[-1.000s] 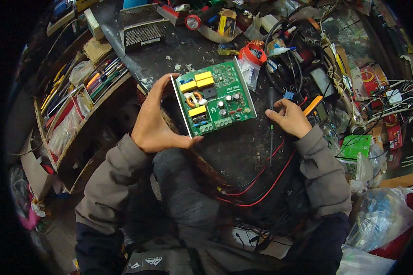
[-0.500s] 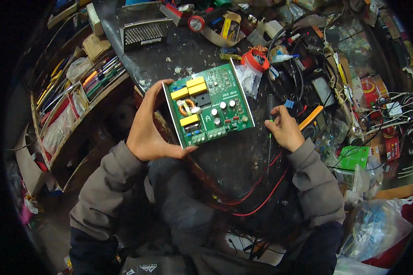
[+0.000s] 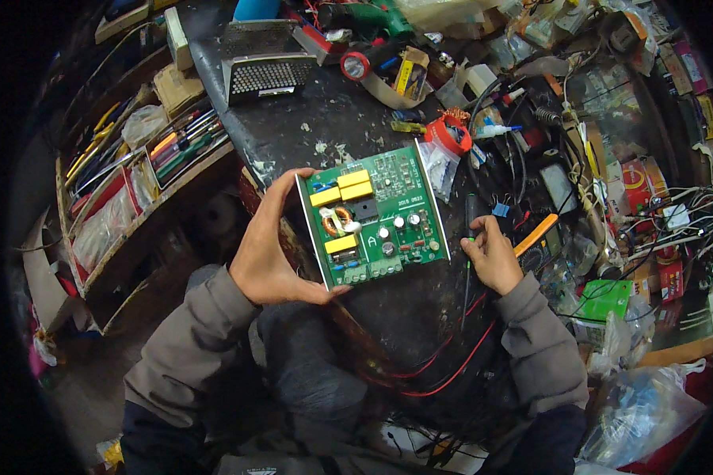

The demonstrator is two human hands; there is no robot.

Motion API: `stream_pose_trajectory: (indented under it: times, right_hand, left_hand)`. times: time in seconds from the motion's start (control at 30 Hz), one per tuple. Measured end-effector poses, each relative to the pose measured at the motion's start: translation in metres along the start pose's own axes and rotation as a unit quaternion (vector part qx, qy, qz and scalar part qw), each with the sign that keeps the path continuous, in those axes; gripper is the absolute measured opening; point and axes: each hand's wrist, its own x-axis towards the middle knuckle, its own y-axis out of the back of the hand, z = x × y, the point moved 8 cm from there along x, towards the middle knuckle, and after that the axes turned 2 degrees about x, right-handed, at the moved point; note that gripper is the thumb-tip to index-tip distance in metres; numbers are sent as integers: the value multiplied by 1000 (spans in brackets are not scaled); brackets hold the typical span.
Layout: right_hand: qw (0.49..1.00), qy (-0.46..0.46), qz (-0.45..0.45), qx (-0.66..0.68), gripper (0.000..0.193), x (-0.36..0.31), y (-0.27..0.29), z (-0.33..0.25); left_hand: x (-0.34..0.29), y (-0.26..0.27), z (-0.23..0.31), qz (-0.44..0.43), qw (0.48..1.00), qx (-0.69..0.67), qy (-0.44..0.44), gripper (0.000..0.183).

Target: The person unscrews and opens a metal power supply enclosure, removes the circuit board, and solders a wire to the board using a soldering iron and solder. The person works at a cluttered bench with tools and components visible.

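- L hand [image 3: 273, 257] spread wide round L side of green circuit board [image 3: 379, 220]; fingers at upper corner, thumb at lower, so grasp is on the metal side plate [image 3: 312, 229], prob. to keep skin off the comps.
- Board loc.: ctr of view, over/at near edge of black bench [image 3: 293, 119]; can't tell if underside rests on it. Comp. side up, yellow blocks [image 3: 355, 186] + copper coil [image 3: 338, 220] exposed, presumably for a clear look.
- R hand [image 3: 495, 257] just R of board, not touching it; thumb + fingertips pinch slim dark tool w/ green band [image 3: 470, 207], approx. upright in view. Type unclear. Light pinch likely suits fine control.
- Red lead [image 3: 428, 394] loops below, near R sleeve; far end unclear.
- Multimeter w/ orange edge [image 3: 537, 255] just beyond R hand, prob. kept w/in reach.
- Wooden tool rack [image 3: 154, 219] well L, off bench top.
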Motion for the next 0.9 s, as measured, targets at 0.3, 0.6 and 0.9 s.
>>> stream_pose_trajectory:
  times: [0.3, 0.6, 0.9]
  right_hand:
    - [1000, 3, -2, -1, 34, -1, -1, -1]
    - [1000, -10, -6, 6, 33, -1, -1, -2]
    - [1000, 8, -4, -2, 33, -2, -1, -3]
  left_hand:
    - [1, 1, 5, 4, 1000, -2, -27, 124]
    - [1, 2, 6, 36, 998, -4, -42, 118]
    - [-1, 2, 3, 7, 999, 41, -24, 124]
